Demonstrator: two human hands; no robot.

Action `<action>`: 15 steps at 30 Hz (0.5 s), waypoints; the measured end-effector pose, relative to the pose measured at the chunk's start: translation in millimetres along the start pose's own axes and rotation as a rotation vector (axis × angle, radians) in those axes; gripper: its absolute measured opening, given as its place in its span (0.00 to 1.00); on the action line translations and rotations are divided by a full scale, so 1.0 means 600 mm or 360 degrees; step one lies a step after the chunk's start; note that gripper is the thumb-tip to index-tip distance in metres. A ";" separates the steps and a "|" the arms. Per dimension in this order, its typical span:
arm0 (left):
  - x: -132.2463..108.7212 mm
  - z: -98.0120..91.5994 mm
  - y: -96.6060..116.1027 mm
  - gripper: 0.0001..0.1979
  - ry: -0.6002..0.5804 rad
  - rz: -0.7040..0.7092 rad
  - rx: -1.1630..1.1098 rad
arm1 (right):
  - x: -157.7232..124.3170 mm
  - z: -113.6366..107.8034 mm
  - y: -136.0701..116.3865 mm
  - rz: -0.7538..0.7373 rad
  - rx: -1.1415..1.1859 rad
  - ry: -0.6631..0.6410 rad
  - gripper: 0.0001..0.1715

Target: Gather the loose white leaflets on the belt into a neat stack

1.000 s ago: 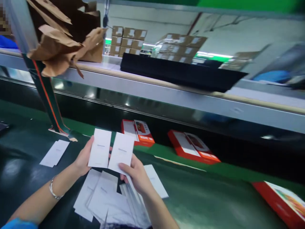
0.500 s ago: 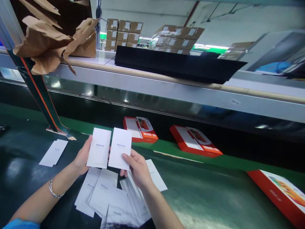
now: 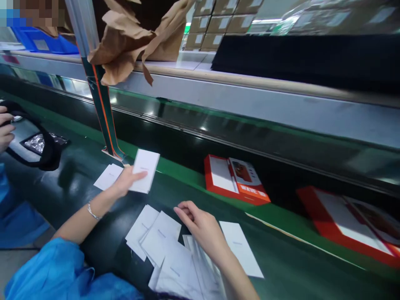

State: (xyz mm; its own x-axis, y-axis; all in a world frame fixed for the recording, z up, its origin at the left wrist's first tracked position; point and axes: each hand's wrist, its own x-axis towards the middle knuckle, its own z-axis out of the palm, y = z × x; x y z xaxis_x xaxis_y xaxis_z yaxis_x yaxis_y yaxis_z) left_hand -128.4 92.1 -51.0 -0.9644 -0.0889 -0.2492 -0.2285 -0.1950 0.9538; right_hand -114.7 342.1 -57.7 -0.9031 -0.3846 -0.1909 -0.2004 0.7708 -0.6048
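Observation:
My left hand (image 3: 127, 181) lies across a white printed card (image 3: 145, 171) and holds it just beside another white card (image 3: 108, 176) on the dark green conveyor belt (image 3: 103, 237). My right hand (image 3: 200, 227) hangs curled and holds nothing, just above a loose heap of white cards (image 3: 162, 237). One more white card (image 3: 240, 248) lies to the right of that hand. Part of the heap is hidden by my right wrist.
Two open orange-red phone boxes (image 3: 234, 179) (image 3: 346, 221) sit on the belt at right. A co-worker's hand (image 3: 4, 129) is at far left, near a black strap (image 3: 40, 141). Crumpled brown kraft paper (image 3: 125, 46) hangs above a metal shelf edge (image 3: 250, 96).
The view has swung left. My left hand has moved left with a card, away from my right hand. My right hand no longer holds a card and its fingers have curled.

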 end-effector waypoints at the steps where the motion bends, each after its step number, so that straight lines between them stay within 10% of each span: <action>1: 0.008 -0.043 0.007 0.28 0.0147 0.0108 0.0209 | 0.001 -0.002 -0.001 0.0008 -0.0116 -0.0107 0.19; 7: 0.055 -0.239 -0.031 0.29 0.0547 -0.0183 0.1460 | 0.014 0.041 -0.009 -0.0024 -0.0533 -0.0609 0.43; 9: 0.061 -0.260 -0.056 0.34 0.0609 -0.0277 0.1760 | 0.019 0.059 -0.008 0.0006 -0.0557 -0.0651 0.49; 15: 0.063 -0.243 -0.088 0.36 0.0435 -0.0426 0.2102 | 0.032 0.074 0.016 -0.0024 -0.0439 -0.0511 0.25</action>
State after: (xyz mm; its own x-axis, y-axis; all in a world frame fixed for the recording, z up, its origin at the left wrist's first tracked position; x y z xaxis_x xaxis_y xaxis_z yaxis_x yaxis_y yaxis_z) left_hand -133.4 -43.5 -135.5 -0.8495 -0.4136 -0.3275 -0.5058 0.8149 0.2830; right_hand -117.0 319.8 -101.4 -0.7439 -0.5022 -0.4410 -0.3464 0.8540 -0.3881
